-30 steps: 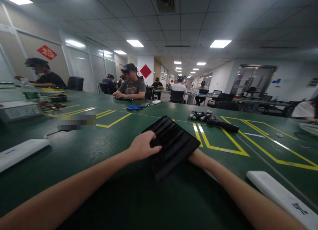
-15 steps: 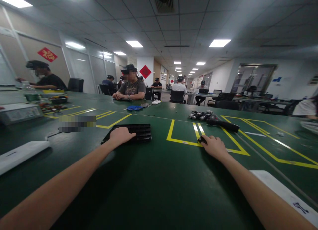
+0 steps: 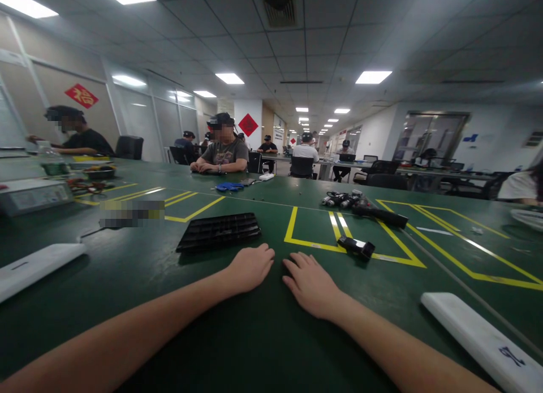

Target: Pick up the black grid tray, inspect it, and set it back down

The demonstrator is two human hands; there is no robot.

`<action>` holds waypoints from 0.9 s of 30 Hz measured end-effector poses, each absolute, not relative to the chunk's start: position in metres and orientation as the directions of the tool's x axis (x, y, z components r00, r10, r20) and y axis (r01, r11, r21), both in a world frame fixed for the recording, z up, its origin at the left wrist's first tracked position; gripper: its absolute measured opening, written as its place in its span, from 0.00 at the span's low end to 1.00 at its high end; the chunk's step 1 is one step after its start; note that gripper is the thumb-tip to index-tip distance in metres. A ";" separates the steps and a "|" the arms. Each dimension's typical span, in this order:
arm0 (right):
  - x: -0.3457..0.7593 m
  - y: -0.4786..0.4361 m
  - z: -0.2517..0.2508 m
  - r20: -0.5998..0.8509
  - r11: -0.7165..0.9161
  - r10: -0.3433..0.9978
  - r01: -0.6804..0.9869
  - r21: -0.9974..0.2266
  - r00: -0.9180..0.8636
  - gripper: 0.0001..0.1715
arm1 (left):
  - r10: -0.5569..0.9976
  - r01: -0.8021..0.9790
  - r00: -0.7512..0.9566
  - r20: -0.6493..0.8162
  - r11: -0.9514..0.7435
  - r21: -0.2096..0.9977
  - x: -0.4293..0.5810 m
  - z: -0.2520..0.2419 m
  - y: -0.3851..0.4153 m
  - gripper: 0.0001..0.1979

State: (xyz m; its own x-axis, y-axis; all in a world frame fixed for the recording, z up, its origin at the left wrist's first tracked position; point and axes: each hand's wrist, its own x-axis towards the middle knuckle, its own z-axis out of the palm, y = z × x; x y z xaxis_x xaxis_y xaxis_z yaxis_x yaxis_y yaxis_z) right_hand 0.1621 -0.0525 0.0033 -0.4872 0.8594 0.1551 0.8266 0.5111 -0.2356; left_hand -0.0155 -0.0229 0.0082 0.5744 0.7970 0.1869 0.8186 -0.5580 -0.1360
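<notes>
My left hand point(image 3: 251, 267) rests on the green table point(image 3: 271, 336) with loosely bent fingers and nothing in it. Just beyond it lies a flat black ridged plastic tray point(image 3: 218, 233), apart from the fingers. To the right, my right hand point(image 3: 311, 284) lies palm down, fingers a little spread, also free of any object. A small shiny black piece point(image 3: 356, 247) sits on the front line of the yellow tape frame point(image 3: 292, 226), beyond my right hand. Both hands are near each other without touching.
Behind the tape frame are a metal-and-black bundle point(image 3: 341, 198) and a black tube-like object point(image 3: 384, 216). White slabs lie at left point(image 3: 40, 268) and right point(image 3: 479, 336). A blue item point(image 3: 229, 186) is farther back, before a seated person point(image 3: 224, 150).
My left hand has let go of the black tray and my right hand of the small black piece. Both hands have come together toward the middle, nearer me.
</notes>
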 end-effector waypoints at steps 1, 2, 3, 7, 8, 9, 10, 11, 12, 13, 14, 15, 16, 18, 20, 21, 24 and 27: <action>0.163 -0.052 0.005 0.158 0.522 0.853 0.819 -0.241 -0.497 0.28 | 0.793 0.816 0.578 0.190 -0.558 -0.151 -0.015 0.010 -0.024 0.14; 0.167 -0.049 0.007 0.176 0.524 0.851 0.819 -0.234 -0.494 0.27 | 0.794 0.816 0.578 0.190 -0.556 -0.158 -0.016 0.011 -0.024 0.14; 0.174 -0.044 0.010 0.208 0.514 0.854 0.831 -0.213 -0.476 0.27 | 0.798 0.819 0.574 0.184 -0.551 -0.162 -0.018 0.013 -0.024 0.14; 0.221 -0.014 0.017 0.397 0.267 0.886 0.963 -0.016 -0.239 0.24 | 0.815 0.827 0.562 0.142 -0.545 -0.139 -0.023 0.012 -0.022 0.13; 0.235 -0.007 0.016 0.428 0.153 0.892 0.988 0.021 -0.147 0.24 | 0.816 0.826 0.563 0.133 -0.550 -0.119 -0.023 0.010 -0.021 0.13; 0.249 -0.002 0.013 0.426 0.048 0.903 0.998 0.039 -0.060 0.24 | 0.816 0.825 0.564 0.124 -0.557 -0.094 -0.023 0.009 -0.020 0.13; 0.261 0.003 0.010 0.396 -0.037 0.918 0.998 0.043 0.017 0.25 | 0.816 0.824 0.567 0.116 -0.562 -0.071 -0.023 0.008 -0.019 0.13; 0.272 0.007 0.005 0.332 -0.107 0.938 0.994 0.018 0.095 0.26 | 0.818 0.826 0.563 0.114 -0.561 -0.055 -0.024 0.009 -0.017 0.13; 0.280 0.010 0.001 0.261 -0.155 0.953 0.988 -0.026 0.156 0.28 | 0.827 0.836 0.549 0.121 -0.547 -0.050 -0.025 0.011 -0.015 0.13; 0.286 0.012 -0.004 0.202 -0.190 0.959 0.980 -0.063 0.199 0.30 | 0.845 0.856 0.517 0.139 -0.514 -0.056 -0.027 0.015 -0.011 0.14; 0.290 0.014 -0.007 0.164 -0.209 0.961 0.973 -0.093 0.222 0.31 | 0.872 0.888 0.460 0.169 -0.454 -0.071 -0.031 0.020 -0.007 0.15; 0.292 0.015 -0.010 0.150 -0.217 0.961 0.970 -0.111 0.232 0.31 | 0.902 0.926 0.377 0.211 -0.367 -0.087 -0.037 0.026 -0.001 0.16; 0.292 0.015 -0.012 0.158 -0.216 0.960 0.969 -0.116 0.233 0.31 | 0.926 0.960 0.278 0.257 -0.262 -0.096 -0.044 0.032 0.005 0.18; 0.291 0.015 -0.012 0.184 -0.216 0.955 0.970 -0.111 0.233 0.31 | 0.945 0.996 0.066 0.321 -0.040 -0.086 -0.062 0.042 0.019 0.24; 0.289 0.013 -0.010 0.198 -0.210 0.953 0.970 -0.123 0.231 0.31 | 0.952 0.994 -0.082 0.293 0.098 -0.038 -0.081 0.047 0.032 0.29; 0.289 0.012 -0.009 0.203 -0.205 0.952 0.970 -0.132 0.228 0.30 | 0.958 0.990 -0.134 0.252 0.141 -0.012 -0.089 0.047 0.038 0.31; 0.289 0.010 -0.007 0.230 -0.178 0.951 0.975 -0.136 0.206 0.30 | 0.975 0.982 -0.188 0.116 0.186 0.028 -0.101 0.043 0.053 0.35; 0.290 0.010 -0.009 0.256 -0.166 0.947 0.979 -0.122 0.192 0.29 | 0.988 0.988 -0.153 0.035 0.153 0.000 -0.099 0.041 0.064 0.31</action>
